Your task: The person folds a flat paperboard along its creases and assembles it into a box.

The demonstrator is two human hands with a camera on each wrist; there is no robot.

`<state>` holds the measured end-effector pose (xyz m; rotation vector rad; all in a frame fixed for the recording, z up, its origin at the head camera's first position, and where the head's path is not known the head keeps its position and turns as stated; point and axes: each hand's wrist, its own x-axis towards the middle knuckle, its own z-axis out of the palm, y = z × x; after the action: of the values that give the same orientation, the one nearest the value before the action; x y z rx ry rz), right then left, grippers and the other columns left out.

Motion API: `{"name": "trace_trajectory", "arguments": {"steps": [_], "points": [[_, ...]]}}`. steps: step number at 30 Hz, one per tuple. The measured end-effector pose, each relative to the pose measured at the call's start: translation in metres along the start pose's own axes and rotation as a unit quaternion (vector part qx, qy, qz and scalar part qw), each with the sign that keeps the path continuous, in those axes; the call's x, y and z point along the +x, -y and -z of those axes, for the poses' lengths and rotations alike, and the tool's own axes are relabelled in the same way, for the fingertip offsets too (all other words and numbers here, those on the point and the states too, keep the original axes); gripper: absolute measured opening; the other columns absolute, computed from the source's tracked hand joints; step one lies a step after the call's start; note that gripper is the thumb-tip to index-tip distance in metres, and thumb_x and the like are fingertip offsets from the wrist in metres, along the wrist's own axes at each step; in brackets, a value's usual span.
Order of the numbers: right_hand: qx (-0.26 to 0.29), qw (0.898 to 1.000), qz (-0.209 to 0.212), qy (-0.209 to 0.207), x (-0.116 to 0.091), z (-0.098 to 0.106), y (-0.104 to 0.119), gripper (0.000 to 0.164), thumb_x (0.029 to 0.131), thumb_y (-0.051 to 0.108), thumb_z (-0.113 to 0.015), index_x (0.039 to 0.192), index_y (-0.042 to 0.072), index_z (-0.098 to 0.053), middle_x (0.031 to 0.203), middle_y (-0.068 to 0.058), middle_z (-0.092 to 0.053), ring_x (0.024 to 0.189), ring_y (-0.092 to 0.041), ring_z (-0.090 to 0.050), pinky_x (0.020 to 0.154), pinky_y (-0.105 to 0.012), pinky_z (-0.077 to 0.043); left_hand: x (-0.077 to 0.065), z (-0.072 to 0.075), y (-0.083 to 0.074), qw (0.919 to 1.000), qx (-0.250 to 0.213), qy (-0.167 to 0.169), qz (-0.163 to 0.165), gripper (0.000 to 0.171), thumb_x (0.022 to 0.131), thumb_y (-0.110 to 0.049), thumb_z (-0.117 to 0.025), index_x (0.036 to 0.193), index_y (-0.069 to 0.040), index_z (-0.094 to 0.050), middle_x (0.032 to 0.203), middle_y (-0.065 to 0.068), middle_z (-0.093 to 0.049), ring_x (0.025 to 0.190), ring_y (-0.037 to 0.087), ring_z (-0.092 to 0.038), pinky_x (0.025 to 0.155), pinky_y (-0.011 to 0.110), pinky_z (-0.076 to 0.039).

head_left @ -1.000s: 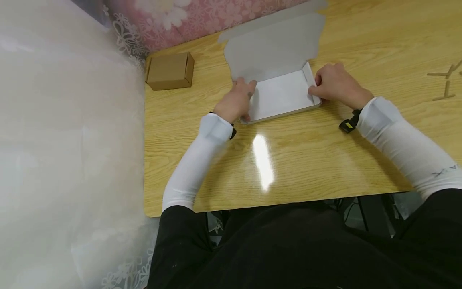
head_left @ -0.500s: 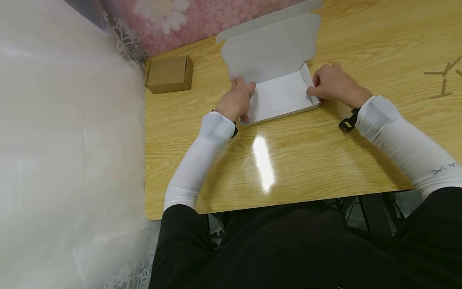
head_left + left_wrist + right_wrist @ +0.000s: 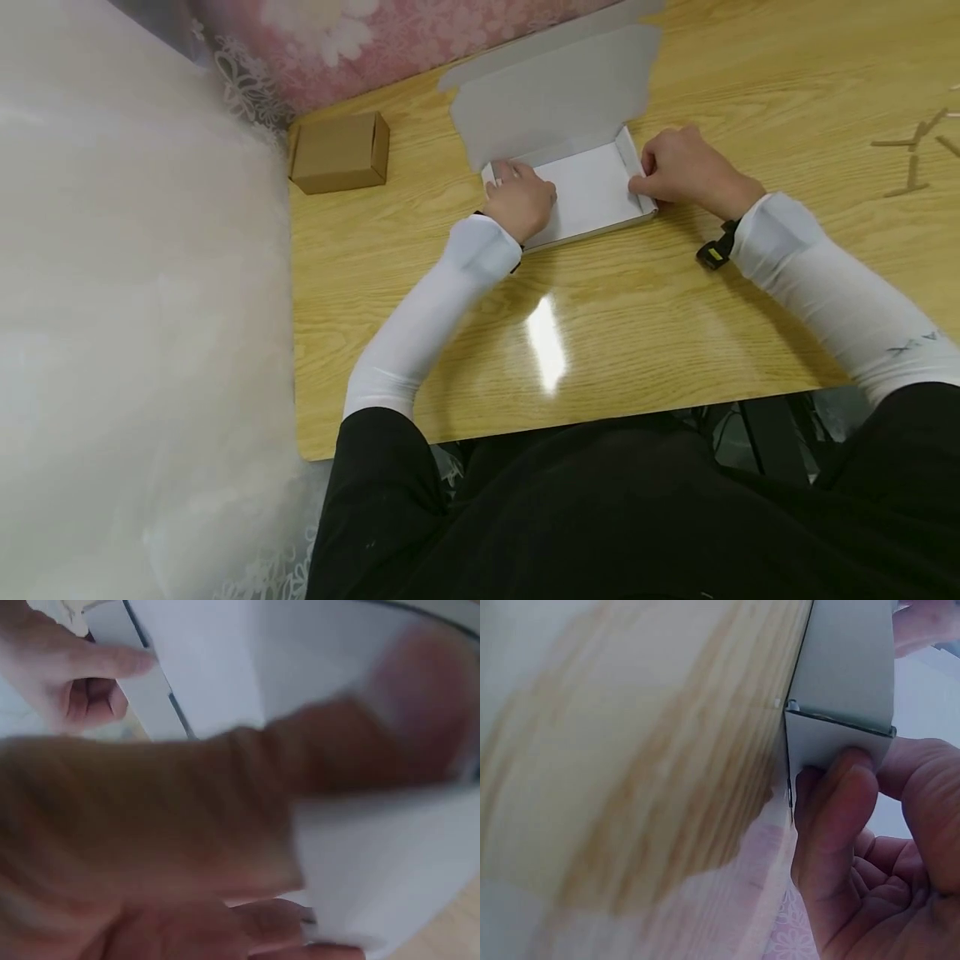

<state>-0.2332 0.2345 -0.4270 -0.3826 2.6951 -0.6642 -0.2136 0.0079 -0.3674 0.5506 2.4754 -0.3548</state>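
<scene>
A white cardboard box [image 3: 592, 187] lies on the table with its lid [image 3: 555, 92] raised at the back. My right hand [image 3: 693, 171] pinches its right side wall, thumb inside and a finger against the outer face, as the right wrist view shows. At the left end, my left hand [image 3: 521, 204] holds the left side wall [image 3: 382, 862]. Its thumb reaches over to the inner side while other fingers lie along the outside. Part of the box's left front is hidden behind this hand. The left thumb is blurred in the left wrist view.
A closed brown cardboard box [image 3: 339, 154] stands at the table's back left. Several small sticks [image 3: 911, 154] lie at the far right. The wooden table [image 3: 637, 333] ends at a plastic-covered side on the left and a pink floral cloth [image 3: 427, 33] behind.
My left hand has shifted right and turned over the left wall, its fingers now at the wall's back part. The right hand keeps its pinch. The view has shifted slightly.
</scene>
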Motion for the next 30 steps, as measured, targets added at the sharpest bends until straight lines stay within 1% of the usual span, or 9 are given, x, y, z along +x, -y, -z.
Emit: {"name": "trace_trajectory", "arguments": {"steps": [4, 7, 9, 11, 14, 20, 24, 27, 30], "points": [[0.000, 1.000, 0.002, -0.003, 0.002, -0.001, 0.003, 0.025, 0.083, 0.024, -0.059, 0.071, 0.003, -0.060, 0.055, -0.005, -0.058, 0.049, -0.018, -0.055, 0.047, -0.030, -0.041, 0.007, 0.002, -0.003, 0.9989, -0.017, 0.038, -0.023, 0.045, 0.101, -0.013, -0.025, 0.146, -0.014, -0.027, 0.151, 0.024, -0.013, 0.137, 0.046, -0.010, 0.106, 0.054, -0.026], [-0.002, 1.000, 0.007, -0.010, 0.004, -0.002, 0.003, 0.025, 0.083, 0.024, -0.060, 0.070, 0.003, -0.060, 0.055, -0.004, -0.058, 0.050, -0.018, -0.054, 0.049, -0.030, -0.041, 0.012, 0.001, 0.001, 0.9969, -0.045, 0.050, -0.042, 0.048, 0.099, -0.012, -0.032, 0.145, -0.017, -0.020, 0.151, 0.020, -0.011, 0.137, 0.043, -0.011, 0.100, 0.048, -0.036], [-0.004, 1.000, 0.009, -0.014, 0.003, -0.003, 0.003, 0.025, 0.083, 0.024, -0.060, 0.070, 0.003, -0.060, 0.055, -0.004, -0.058, 0.050, -0.018, -0.054, 0.049, -0.030, -0.041, 0.014, -0.002, 0.005, 0.9958, -0.070, 0.028, -0.052, 0.050, 0.098, -0.009, -0.035, 0.144, -0.017, -0.020, 0.148, 0.018, -0.016, 0.134, 0.039, -0.017, 0.088, 0.040, -0.044], [-0.007, 1.000, 0.012, -0.017, 0.003, -0.003, 0.001, 0.025, 0.083, 0.024, -0.060, 0.069, 0.003, -0.061, 0.054, -0.004, -0.058, 0.050, -0.018, -0.053, 0.050, -0.030, -0.040, 0.014, -0.008, 0.011, 0.9920, -0.107, -0.020, -0.064, 0.042, 0.098, -0.007, -0.033, 0.139, -0.013, -0.028, 0.139, 0.016, -0.027, 0.125, 0.032, -0.029, 0.076, 0.030, -0.045], [-0.004, 1.000, 0.009, -0.016, 0.000, -0.003, -0.002, 0.025, 0.083, 0.024, -0.058, 0.069, 0.003, -0.061, 0.054, -0.004, -0.058, 0.050, -0.018, -0.053, 0.048, -0.029, -0.041, 0.013, -0.020, 0.022, 0.9769, -0.172, -0.101, -0.077, 0.036, 0.099, -0.003, -0.029, 0.134, -0.008, -0.038, 0.129, 0.012, -0.038, 0.114, 0.023, -0.039, 0.074, 0.024, -0.043], [-0.003, 1.000, 0.009, -0.009, -0.001, -0.001, -0.004, 0.025, 0.084, 0.023, -0.056, 0.070, 0.003, -0.061, 0.053, -0.004, -0.059, 0.048, -0.018, -0.054, 0.045, -0.029, -0.040, 0.010, -0.046, 0.038, 0.9233, -0.305, -0.219, -0.081, 0.042, 0.091, 0.011, -0.037, 0.126, -0.005, -0.053, 0.137, 0.002, -0.045, 0.129, 0.011, -0.037, 0.098, 0.017, -0.034], [-0.009, 1.000, 0.008, -0.008, 0.000, 0.000, -0.003, 0.026, 0.084, 0.025, -0.057, 0.069, 0.003, -0.061, 0.052, -0.003, -0.059, 0.050, -0.019, -0.054, 0.050, -0.030, -0.040, 0.007, -0.059, 0.043, 0.8924, -0.348, -0.284, -0.049, 0.028, 0.091, -0.001, -0.054, 0.118, -0.004, -0.056, 0.128, 0.005, -0.047, 0.120, 0.015, -0.043, 0.092, 0.019, -0.039], [-0.012, 1.000, 0.007, -0.010, 0.001, -0.001, -0.003, 0.027, 0.083, 0.026, -0.058, 0.070, 0.003, -0.062, 0.052, -0.003, -0.059, 0.053, -0.019, -0.054, 0.053, -0.031, -0.039, 0.005, -0.067, 0.047, 0.8841, -0.366, -0.291, -0.006, 0.028, 0.091, -0.020, -0.061, 0.112, -0.004, -0.054, 0.106, 0.008, -0.052, 0.094, 0.018, -0.051, 0.075, 0.022, -0.045], [-0.010, 1.000, 0.011, -0.014, 0.000, -0.003, -0.004, 0.028, 0.084, 0.027, -0.057, 0.070, 0.004, -0.062, 0.053, -0.003, -0.059, 0.052, -0.019, -0.054, 0.052, -0.030, -0.040, 0.002, -0.071, 0.051, 0.8975, -0.363, -0.246, 0.044, 0.034, 0.092, -0.040, -0.055, 0.097, -0.007, -0.052, 0.082, 0.006, -0.052, 0.067, 0.017, -0.050, 0.055, 0.025, -0.043]]}}
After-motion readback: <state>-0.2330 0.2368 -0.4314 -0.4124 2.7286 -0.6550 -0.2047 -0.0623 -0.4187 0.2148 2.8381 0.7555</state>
